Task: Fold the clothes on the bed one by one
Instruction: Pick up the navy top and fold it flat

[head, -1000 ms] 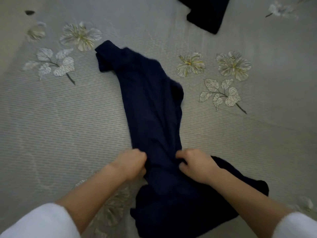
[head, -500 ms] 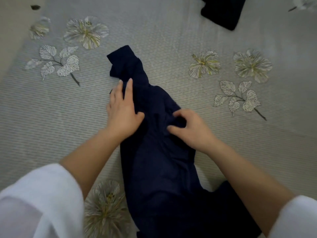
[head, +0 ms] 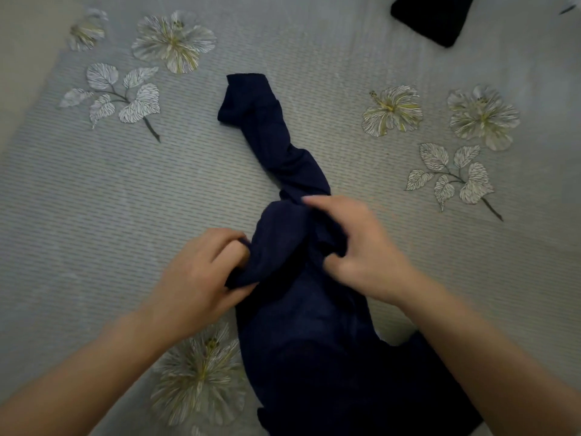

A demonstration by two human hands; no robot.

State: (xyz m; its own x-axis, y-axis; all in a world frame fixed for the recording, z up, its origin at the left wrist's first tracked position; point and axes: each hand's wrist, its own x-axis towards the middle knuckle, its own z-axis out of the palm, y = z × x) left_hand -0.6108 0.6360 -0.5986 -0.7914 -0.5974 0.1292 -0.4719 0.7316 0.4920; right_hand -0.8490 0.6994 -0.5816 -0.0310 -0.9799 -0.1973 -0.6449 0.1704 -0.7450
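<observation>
A dark navy garment point(head: 301, 341) lies crumpled lengthwise down the middle of the bed, its narrow far end twisted and pointing away from me. My left hand point(head: 201, 275) pinches a fold at the garment's left edge. My right hand point(head: 355, 250) grips bunched cloth on the right side, fingers curled round it. Between the two hands a hump of fabric is raised off the sheet. The garment's near end spreads wide toward the bottom of the view.
The bed point(head: 94, 215) is covered by a grey ribbed sheet printed with pale flowers and leaves. A second dark garment point(head: 437, 17) lies at the far right corner. The bed's left edge runs along the upper left.
Both hands pulled back toward me along the garment. My left hand, flat on the cloth before, now pinches its edge. The far end has become narrower and more twisted.
</observation>
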